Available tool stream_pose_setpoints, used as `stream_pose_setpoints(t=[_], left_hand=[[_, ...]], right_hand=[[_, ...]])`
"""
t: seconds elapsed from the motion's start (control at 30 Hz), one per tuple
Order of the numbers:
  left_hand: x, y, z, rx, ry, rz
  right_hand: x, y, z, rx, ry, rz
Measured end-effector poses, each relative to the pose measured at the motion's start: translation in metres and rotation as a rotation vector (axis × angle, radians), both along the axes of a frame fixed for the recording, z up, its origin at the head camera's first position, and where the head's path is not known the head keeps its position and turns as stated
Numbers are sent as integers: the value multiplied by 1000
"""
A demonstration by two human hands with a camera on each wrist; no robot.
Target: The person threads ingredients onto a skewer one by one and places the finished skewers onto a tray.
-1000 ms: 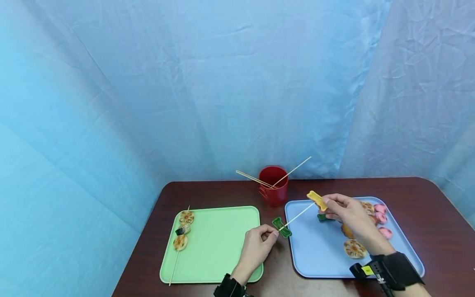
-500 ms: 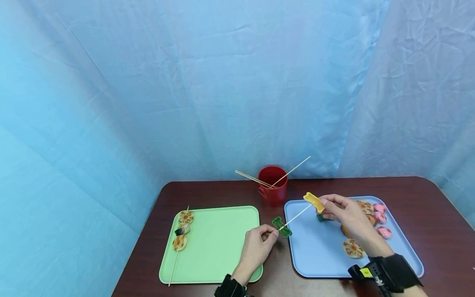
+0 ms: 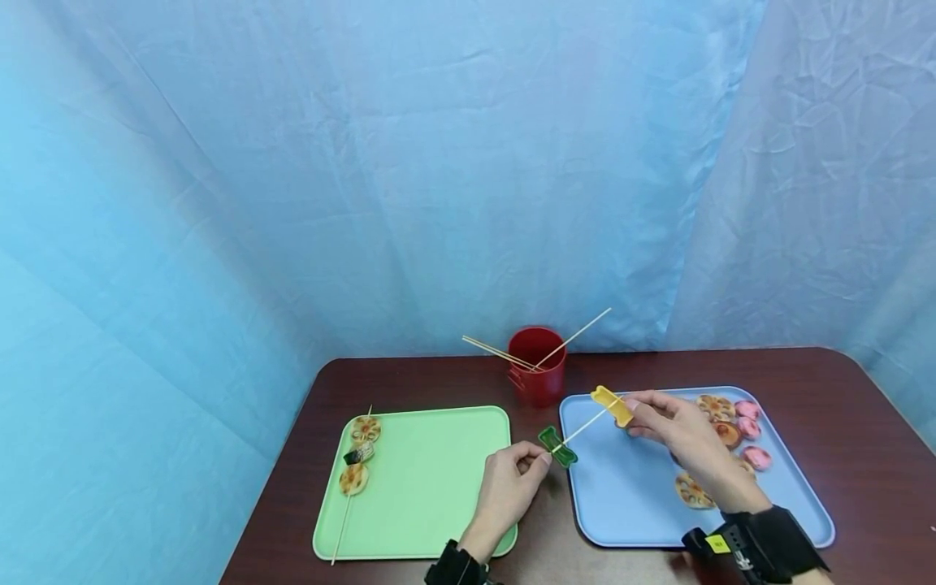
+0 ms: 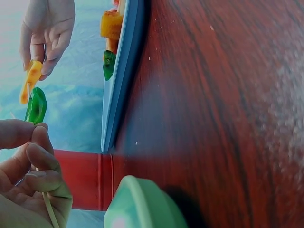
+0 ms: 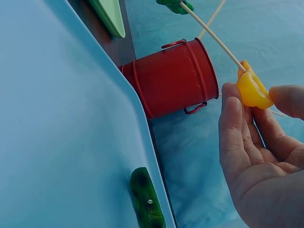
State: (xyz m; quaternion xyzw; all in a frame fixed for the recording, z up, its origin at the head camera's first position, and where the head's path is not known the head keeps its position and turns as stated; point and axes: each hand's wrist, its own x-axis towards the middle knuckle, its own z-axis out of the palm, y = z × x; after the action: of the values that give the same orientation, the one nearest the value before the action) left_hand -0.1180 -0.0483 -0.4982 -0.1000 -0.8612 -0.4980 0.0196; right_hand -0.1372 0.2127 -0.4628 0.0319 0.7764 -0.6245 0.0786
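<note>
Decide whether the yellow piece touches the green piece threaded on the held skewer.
Apart. The right wrist view shows a bare length of skewer between the yellow piece and the green piece.

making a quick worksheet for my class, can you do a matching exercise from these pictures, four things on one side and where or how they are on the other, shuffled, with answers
Things
1. yellow piece
2. red bucket
3. pink pieces
4. left hand

Place or state
A. on the blue tray
B. held by the right hand
C. gripping a skewer
D. has bare sticks leaning in it

Pairs: 1-B, 2-D, 3-A, 4-C
</note>
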Motion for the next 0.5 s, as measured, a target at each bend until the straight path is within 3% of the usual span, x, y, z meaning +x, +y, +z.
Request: stream_pose_setpoints(t=[0.5], left_hand=[[-1,4,1,7,-11,10]], right_hand=[[3,-9,-4,-21,-43,12]])
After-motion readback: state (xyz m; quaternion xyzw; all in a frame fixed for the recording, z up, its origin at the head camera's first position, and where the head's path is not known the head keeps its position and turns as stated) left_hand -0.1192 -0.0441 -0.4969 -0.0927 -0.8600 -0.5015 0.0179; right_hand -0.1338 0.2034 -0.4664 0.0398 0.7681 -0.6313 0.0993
